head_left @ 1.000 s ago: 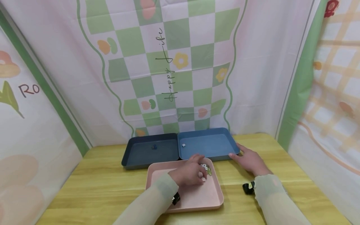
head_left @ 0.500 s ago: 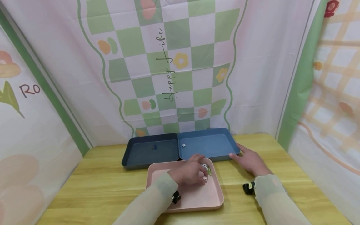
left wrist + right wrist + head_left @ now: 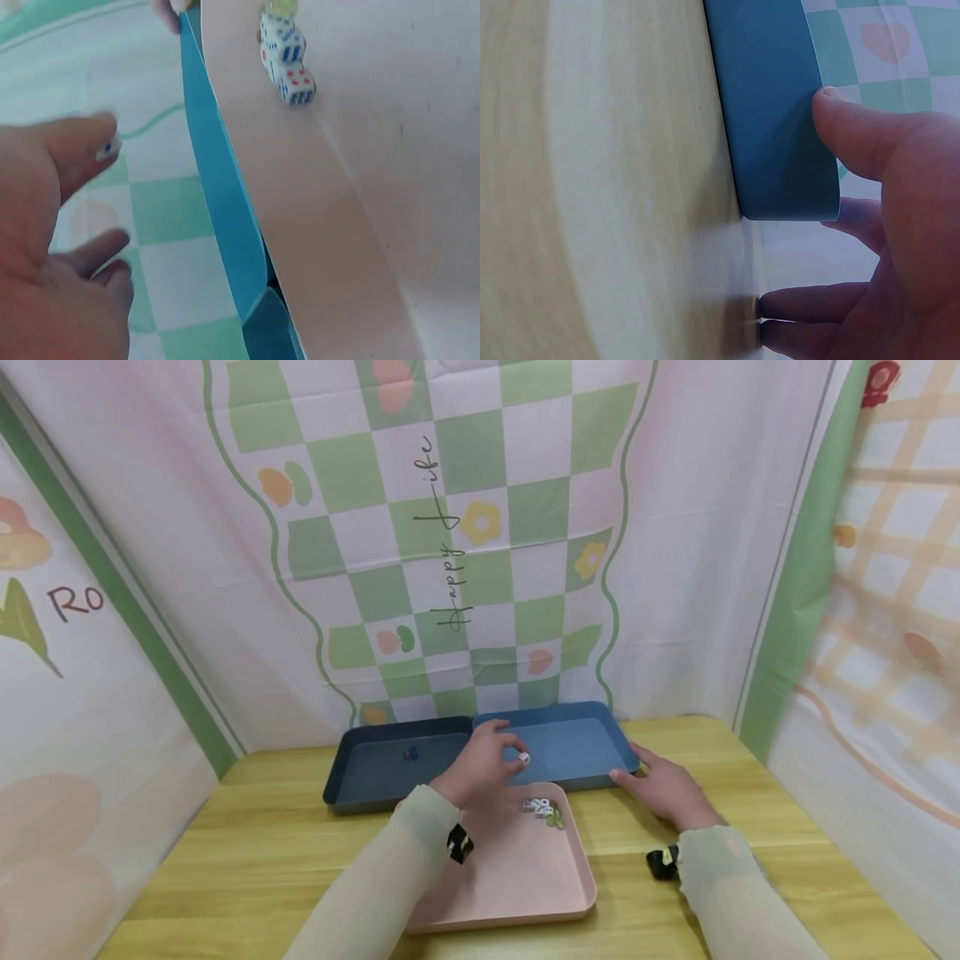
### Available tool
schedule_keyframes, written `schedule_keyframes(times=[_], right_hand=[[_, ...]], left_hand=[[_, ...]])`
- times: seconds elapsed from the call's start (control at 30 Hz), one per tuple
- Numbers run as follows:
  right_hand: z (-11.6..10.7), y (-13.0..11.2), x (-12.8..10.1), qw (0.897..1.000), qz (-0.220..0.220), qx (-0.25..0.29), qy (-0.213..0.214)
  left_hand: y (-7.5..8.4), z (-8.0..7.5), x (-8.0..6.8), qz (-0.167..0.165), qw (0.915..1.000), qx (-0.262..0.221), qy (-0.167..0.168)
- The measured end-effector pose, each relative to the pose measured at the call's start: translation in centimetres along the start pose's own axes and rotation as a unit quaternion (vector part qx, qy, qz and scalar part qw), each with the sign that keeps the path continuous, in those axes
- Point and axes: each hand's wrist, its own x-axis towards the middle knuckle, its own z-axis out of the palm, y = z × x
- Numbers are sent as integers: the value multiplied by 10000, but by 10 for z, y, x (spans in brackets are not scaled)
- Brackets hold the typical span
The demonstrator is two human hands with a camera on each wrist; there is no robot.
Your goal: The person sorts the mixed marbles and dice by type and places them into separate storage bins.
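My left hand (image 3: 480, 767) pinches a white die (image 3: 524, 758) between thumb and forefinger, above the blue tray (image 3: 576, 745). In the left wrist view that die (image 3: 109, 149) is mostly covered by the fingertips. At the blue tray's near right corner, my right hand (image 3: 667, 785) holds on, its thumb at the rim and a finger against the side in the right wrist view. Several white dice (image 3: 538, 807) lie clustered with yellow-green translucent pieces (image 3: 555, 820) in the far right corner of the pink tray (image 3: 517, 885).
A dark navy tray (image 3: 390, 781) sits left of the blue one, with a few small dark blue pieces (image 3: 411, 753) in it. Behind both trays hangs a checkered curtain (image 3: 480, 568). All the trays rest on a wooden table (image 3: 262, 852).
The left hand has lifted a die out of the pink tray and moved it up and forward over the blue tray. The right hand stays at the blue tray's corner.
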Motion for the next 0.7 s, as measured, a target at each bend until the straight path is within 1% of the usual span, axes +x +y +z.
schedule_keyframes(times=[0.07,0.13,0.2,0.27,0.37,0.43,0.5,0.6,0.7], right_hand=[[0,0,0,10000,7,8,-10],[-1,-1,-1,10000,16,21,-20],[-1,0,-1,10000,35,27,-24],[0,1,-1,10000,41,25,-17],[1,2,-1,10000,31,23,-2],[2,2,-1,10000,12,29,18],[3,2,0,10000,0,34,40],[2,1,0,10000,-9,27,60],[2,0,0,10000,4,30,59]], left_hand=[[-4,0,4,-278,9990,-29,347],[-8,1,8,-545,9961,-114,688],[-12,3,12,-829,9915,-317,955],[-18,6,15,-1081,9862,-552,1130],[-24,9,18,-1388,9782,-908,1248],[-27,10,20,-1505,9748,-1053,1267],[-27,11,21,-1561,9733,-1115,1264],[-25,14,22,-1541,9750,-960,1284],[-21,16,23,-1538,9781,-556,1290]])
